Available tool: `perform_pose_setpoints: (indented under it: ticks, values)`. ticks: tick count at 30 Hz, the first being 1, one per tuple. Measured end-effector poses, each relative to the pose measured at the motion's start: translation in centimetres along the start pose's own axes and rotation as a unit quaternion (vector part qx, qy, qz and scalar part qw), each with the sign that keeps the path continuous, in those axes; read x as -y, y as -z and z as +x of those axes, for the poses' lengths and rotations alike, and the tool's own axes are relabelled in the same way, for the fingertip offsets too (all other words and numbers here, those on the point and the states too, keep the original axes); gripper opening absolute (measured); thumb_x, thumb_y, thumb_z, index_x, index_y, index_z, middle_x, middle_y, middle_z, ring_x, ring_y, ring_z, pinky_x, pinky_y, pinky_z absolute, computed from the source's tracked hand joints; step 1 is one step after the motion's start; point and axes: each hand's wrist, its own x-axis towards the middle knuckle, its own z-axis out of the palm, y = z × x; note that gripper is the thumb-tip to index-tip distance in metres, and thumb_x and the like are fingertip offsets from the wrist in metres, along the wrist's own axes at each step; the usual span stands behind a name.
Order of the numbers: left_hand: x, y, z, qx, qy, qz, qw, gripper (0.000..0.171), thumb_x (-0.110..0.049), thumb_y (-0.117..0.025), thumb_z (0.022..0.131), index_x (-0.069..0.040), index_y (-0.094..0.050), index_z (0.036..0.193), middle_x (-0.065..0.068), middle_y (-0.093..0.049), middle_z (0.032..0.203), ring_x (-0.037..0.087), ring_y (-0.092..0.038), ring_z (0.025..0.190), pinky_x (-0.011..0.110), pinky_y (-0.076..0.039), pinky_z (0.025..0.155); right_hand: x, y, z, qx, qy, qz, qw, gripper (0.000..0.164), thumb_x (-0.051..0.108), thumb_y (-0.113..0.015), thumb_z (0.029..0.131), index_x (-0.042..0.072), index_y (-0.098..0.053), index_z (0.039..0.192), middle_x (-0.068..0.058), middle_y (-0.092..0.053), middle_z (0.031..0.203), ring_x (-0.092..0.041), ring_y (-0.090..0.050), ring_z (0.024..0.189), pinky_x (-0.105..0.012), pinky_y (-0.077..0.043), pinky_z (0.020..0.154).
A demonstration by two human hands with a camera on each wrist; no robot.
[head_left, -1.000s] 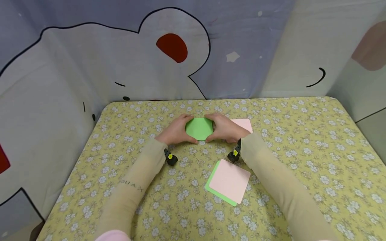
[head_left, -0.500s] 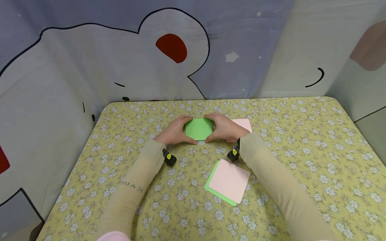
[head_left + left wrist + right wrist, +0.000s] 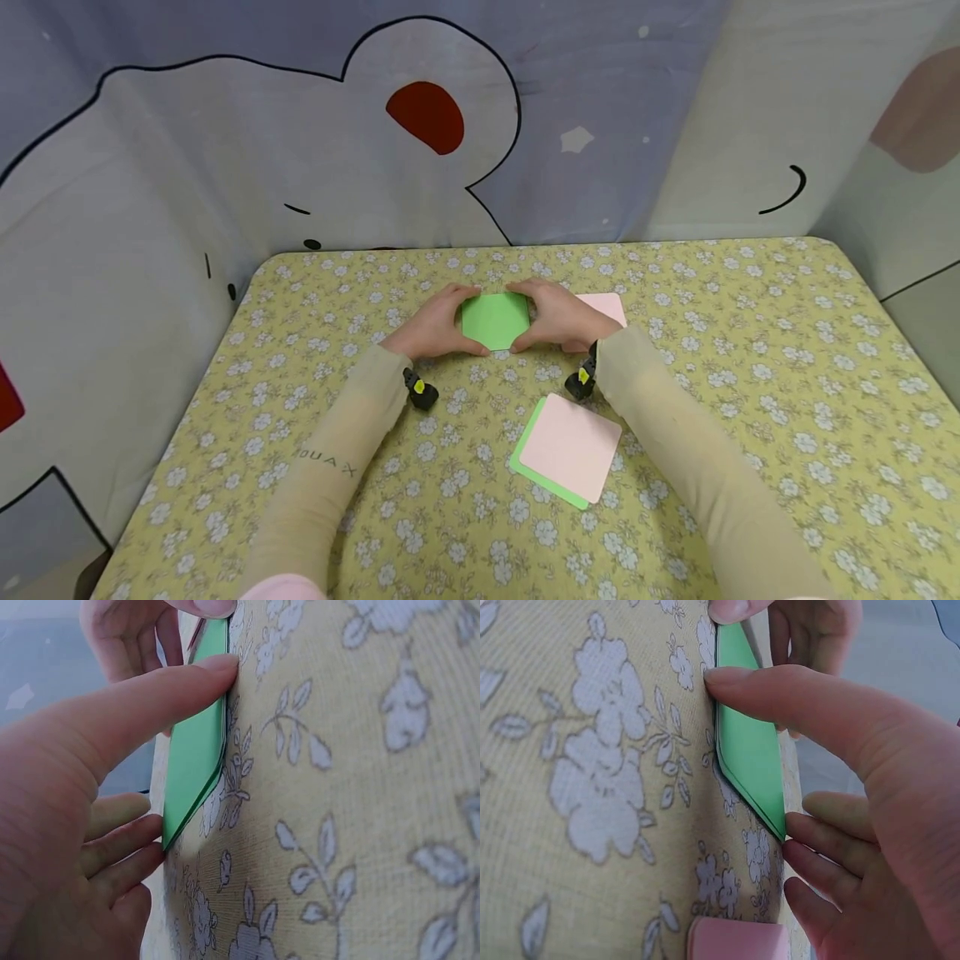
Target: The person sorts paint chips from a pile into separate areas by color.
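Observation:
A thin stack of green cards [image 3: 496,322] lies flat near the back of the table, its layered edges showing in both wrist views. My left hand [image 3: 437,325] holds its left side, thumb [image 3: 214,671] on the near edge and fingertips [image 3: 154,825] at the far edge. From the right, my right hand [image 3: 555,315] grips it the same way, with its thumb [image 3: 727,679] close beside the left thumb. Part of a pink card pile [image 3: 603,307] shows behind the right hand, which hides the rest.
Nearer the front, a pink card [image 3: 572,446] lies askew on a green card [image 3: 551,490], whose left and lower edges stick out. A yellow flowered cloth [image 3: 750,375] covers the table. A printed curtain [image 3: 247,158] hangs along its back and left.
Both hands stay at the sides of the green cards. The left hand and the cards have shifted very slightly left since a second ago.

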Motion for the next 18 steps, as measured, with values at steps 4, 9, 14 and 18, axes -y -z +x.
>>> perform_pose_setpoints:
  ticks: [4, 9, 14, 18]
  values:
    - [0.0, 0.0, 0.0, 0.002, 0.002, 0.001, 1.0000, 0.103, -0.042, -0.091, 0.076, -0.004, -0.038, 0.156, 0.014, -0.041, 0.152, 0.029, -0.048, 0.130, 0.043, -0.045, 0.107, -0.1, 0.0, 0.0, 0.002, -0.003, 0.004, 1.000, 0.103, 0.031, -0.093, 0.075, 0.006, -0.036, 0.158, -0.014, -0.037, 0.158, -0.031, -0.045, 0.134, -0.045, -0.045, 0.105]
    - [0.0, 0.0, -0.1, 0.003, 0.006, 0.001, 1.0000, 0.104, -0.042, -0.091, 0.077, -0.003, -0.037, 0.157, 0.014, -0.042, 0.151, 0.029, -0.048, 0.130, 0.044, -0.045, 0.107, -0.2, -0.1, 0.1, 0.002, -0.005, 0.011, 1.000, 0.104, 0.030, -0.093, 0.075, 0.006, -0.036, 0.158, -0.014, -0.035, 0.159, -0.031, -0.043, 0.135, -0.046, -0.044, 0.107]
    - [0.0, -0.1, -0.2, -0.006, 0.012, -0.003, 0.9999, 0.111, -0.046, -0.092, 0.074, -0.004, -0.033, 0.158, 0.015, -0.040, 0.154, 0.029, -0.047, 0.132, 0.045, -0.044, 0.109, -0.3, 0.0, -0.4, -0.013, -0.002, 0.026, 1.000, 0.107, 0.032, -0.093, 0.075, 0.007, -0.033, 0.159, -0.012, -0.032, 0.161, -0.031, -0.038, 0.141, -0.047, -0.041, 0.110]
    - [-0.3, -0.2, -0.5, -0.020, 0.014, -0.004, 0.9997, 0.117, -0.050, -0.092, 0.072, -0.004, -0.029, 0.160, 0.014, -0.038, 0.155, 0.029, -0.046, 0.133, 0.044, -0.041, 0.111, -0.3, 0.5, -1.3, -0.037, -0.006, 0.044, 0.998, 0.108, 0.034, -0.093, 0.075, 0.010, -0.032, 0.160, -0.009, -0.031, 0.162, -0.030, -0.032, 0.146, -0.049, -0.038, 0.113]
